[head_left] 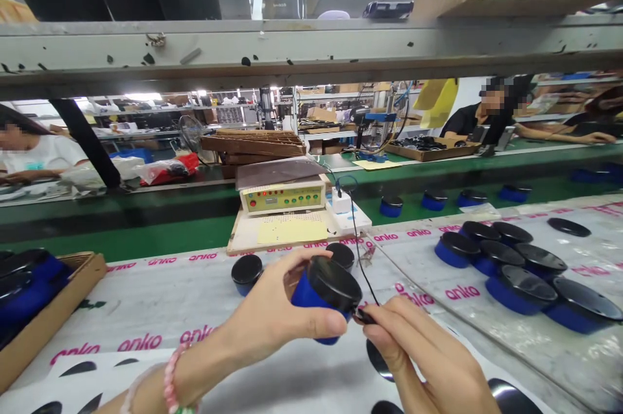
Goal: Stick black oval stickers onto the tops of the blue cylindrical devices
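My left hand (277,313) is closed around a round blue device with a glossy black top (333,284), held tilted above the bench. Between the thumb and fingers of my right hand (423,349) is a black cable plug (364,316), right against the device's side. Whether the plug is seated inside the device I cannot tell. Its thin black cable (360,252) runs up to a white power adapter (341,200). Two similar devices stand behind my left hand, one a blue-black device (246,273) on the left. Black discs (379,359) lie on a white sheet beneath my hands.
Several blue-black devices (520,287) are grouped at right, and others line the green belt (160,229). A cardboard tray (80,291) of devices stands at left. A test box with buttons (285,200) sits ahead. Overhead runs a shelf beam (311,44). Co-workers sit across the belt.
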Tool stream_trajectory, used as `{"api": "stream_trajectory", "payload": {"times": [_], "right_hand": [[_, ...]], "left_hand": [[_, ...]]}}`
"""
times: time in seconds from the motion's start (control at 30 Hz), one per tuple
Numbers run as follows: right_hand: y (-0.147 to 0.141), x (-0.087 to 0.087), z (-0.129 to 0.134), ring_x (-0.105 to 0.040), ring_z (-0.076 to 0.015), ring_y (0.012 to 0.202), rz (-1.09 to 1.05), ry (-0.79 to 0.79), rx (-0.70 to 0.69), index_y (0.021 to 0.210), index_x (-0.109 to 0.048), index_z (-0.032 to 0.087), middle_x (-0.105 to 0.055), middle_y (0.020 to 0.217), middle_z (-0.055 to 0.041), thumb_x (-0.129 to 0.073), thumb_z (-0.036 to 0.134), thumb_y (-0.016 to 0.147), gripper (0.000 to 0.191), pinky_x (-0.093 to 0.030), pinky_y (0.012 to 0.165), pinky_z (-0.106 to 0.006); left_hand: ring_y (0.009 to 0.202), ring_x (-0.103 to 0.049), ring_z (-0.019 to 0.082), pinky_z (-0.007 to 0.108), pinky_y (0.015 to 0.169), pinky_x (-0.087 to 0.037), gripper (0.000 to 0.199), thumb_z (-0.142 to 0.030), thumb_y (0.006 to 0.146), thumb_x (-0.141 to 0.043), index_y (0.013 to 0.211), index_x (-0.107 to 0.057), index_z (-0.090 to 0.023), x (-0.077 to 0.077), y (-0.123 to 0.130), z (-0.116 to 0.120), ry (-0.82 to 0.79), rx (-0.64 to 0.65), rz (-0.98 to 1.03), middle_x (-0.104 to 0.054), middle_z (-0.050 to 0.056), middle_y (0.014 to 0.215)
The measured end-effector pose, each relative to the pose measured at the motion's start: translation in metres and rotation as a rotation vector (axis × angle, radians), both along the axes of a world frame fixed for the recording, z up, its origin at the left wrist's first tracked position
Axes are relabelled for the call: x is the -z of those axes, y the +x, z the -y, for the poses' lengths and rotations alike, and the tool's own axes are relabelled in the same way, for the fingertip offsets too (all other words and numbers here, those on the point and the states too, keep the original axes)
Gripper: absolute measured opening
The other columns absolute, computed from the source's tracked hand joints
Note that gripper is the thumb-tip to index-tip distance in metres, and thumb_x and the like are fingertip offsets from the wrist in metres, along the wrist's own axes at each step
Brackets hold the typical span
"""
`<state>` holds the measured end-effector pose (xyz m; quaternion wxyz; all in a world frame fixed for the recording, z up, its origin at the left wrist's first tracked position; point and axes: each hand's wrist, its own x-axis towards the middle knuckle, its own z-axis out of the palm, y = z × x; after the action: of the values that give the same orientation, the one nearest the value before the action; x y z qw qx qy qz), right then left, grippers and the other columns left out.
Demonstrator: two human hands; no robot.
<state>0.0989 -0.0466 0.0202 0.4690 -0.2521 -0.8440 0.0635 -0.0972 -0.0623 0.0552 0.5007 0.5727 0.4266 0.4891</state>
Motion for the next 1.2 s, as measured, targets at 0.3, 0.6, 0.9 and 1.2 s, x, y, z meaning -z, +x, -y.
{"api": "stream_trajectory", "payload": {"times": [0.3, 0.6, 0.9, 1.2], "right_hand": [[-0.012, 0.022, 0.005, -0.058, -0.0187, 0.065, 0.031, 0.192, 0.23, 0.093, -0.059, 0.013, -0.06, 0.072, -0.0061, -0.046, 0.011, 0.089, 0.014, -0.049, 0.059, -0.03], [-0.01, 0.051, 0.0, -0.064, -0.0183, 0.094, -0.115, -0.328, -0.06, 0.111, -0.054, 0.022, -0.066, 0.103, -0.0069, -0.041, 0.017, 0.093, 0.022, -0.054, 0.077, -0.025], [-0.005, 0.057, 0.003, -0.064, -0.0171, 0.097, -0.073, -0.205, -0.052, 0.12, -0.05, 0.022, -0.065, 0.107, -0.0082, -0.04, 0.013, 0.092, 0.03, -0.054, 0.083, -0.025], [-0.005, 0.05, 0.001, -0.063, -0.014, 0.069, -0.013, -0.153, -0.073, 0.099, -0.056, 0.019, -0.062, 0.078, -0.0026, -0.042, 0.017, 0.094, 0.015, -0.053, 0.062, -0.021]], "left_hand": [[0.108, -0.056, 0.022, 0.034, 0.091, -0.047, 0.066, -0.041, 0.069, -0.077, 0.12, -0.038, -0.028, 0.018, 0.007, 0.012, 0.378, -0.248, -0.493, -0.054, 0.005, 0.12], [0.111, -0.053, 0.025, 0.044, 0.105, -0.037, 0.033, -0.025, 0.092, -0.052, 0.124, -0.054, -0.018, 0.015, 0.012, 0.028, 1.257, -0.357, -1.151, -0.062, 0.008, 0.101], [0.086, -0.068, 0.022, 0.042, 0.093, -0.052, 0.021, -0.007, 0.086, -0.051, 0.098, -0.064, -0.018, -0.011, 0.009, 0.03, 1.305, -0.136, -1.224, -0.066, 0.004, 0.079], [0.104, -0.055, 0.025, 0.04, 0.09, -0.05, 0.046, -0.016, 0.083, -0.061, 0.126, -0.046, -0.017, 0.007, 0.0, 0.019, 1.01, -0.07, -1.145, -0.055, 0.012, 0.108]]}}
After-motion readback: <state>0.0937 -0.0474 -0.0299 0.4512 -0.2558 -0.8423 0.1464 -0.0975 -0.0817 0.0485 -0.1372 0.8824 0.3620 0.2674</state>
